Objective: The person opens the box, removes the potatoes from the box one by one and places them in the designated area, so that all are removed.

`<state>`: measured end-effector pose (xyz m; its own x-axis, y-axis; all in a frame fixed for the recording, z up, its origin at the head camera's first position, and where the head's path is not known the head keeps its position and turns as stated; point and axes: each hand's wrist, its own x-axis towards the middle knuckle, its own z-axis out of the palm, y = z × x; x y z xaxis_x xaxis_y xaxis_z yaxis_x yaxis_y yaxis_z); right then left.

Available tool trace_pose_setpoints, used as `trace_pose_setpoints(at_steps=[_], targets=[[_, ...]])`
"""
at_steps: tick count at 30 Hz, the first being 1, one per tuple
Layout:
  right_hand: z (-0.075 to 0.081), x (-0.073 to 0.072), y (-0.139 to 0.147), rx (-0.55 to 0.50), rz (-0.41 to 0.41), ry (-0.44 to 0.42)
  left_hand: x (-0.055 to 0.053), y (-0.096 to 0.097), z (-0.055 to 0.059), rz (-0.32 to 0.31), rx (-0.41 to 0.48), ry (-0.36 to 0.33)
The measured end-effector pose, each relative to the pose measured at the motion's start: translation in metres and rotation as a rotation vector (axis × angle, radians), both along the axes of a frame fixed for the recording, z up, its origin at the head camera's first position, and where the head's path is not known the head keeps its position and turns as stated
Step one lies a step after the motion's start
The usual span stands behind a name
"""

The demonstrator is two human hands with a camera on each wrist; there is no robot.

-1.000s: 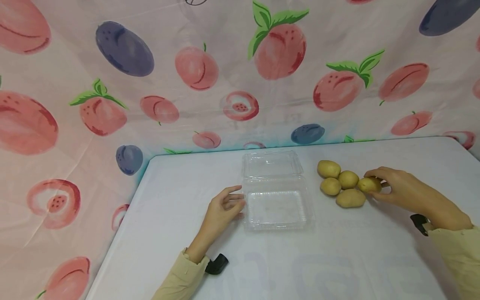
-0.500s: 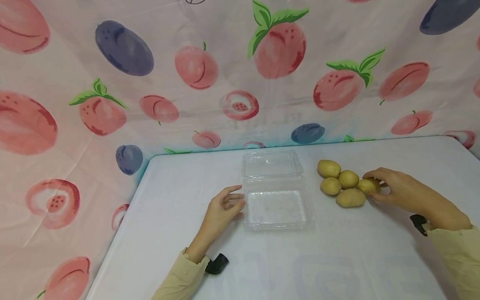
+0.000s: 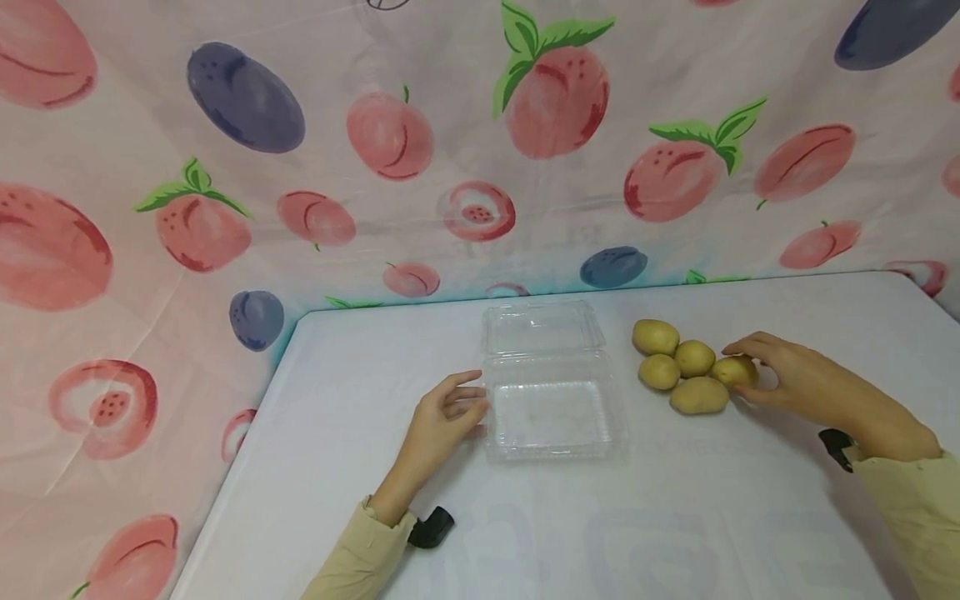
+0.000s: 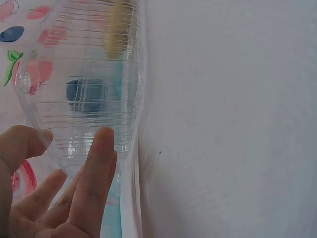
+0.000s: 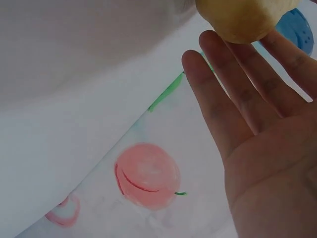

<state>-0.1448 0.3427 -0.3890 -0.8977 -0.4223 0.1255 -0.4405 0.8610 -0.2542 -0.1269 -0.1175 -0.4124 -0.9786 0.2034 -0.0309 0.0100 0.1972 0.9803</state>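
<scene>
In the head view, my left hand (image 3: 442, 421) rests its fingertips against the left side of a clear plastic clamshell box (image 3: 553, 417), whose lid is folded back. Its fingers are nearly straight and spread at the box's ribbed wall (image 4: 89, 64) in the left wrist view. On the right, five-fingered contact shows around the rightmost potato (image 3: 733, 372): my right hand (image 3: 798, 379) has thumb and forefinger on either side of it. The right wrist view shows long, straight fingers (image 5: 213, 99) with tips at that potato's underside (image 5: 247, 20). The thumb is hidden there.
Several other potatoes cluster beside the held-at one, including a long one (image 3: 699, 396) in front and another (image 3: 656, 337) at the back. A white cloth covers the table (image 3: 570, 533). Behind stands a pink fruit-print curtain (image 3: 420, 50).
</scene>
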Motion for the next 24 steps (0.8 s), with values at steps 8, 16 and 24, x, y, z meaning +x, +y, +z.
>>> trace_pose_setpoints(at_steps=[8, 16, 24], targets=[[0.006, 0.000, 0.000, -0.002, 0.004, 0.028, -0.001, -0.001, 0.000, -0.002, 0.025, -0.007], [0.018, 0.002, -0.010, -0.016, 0.008, 0.042, -0.002, -0.001, 0.001, -0.008, 0.013, 0.011], [0.034, 0.005, -0.026, -0.045, 0.025, 0.083, -0.005, -0.008, 0.005, 0.024, -0.013, 0.054]])
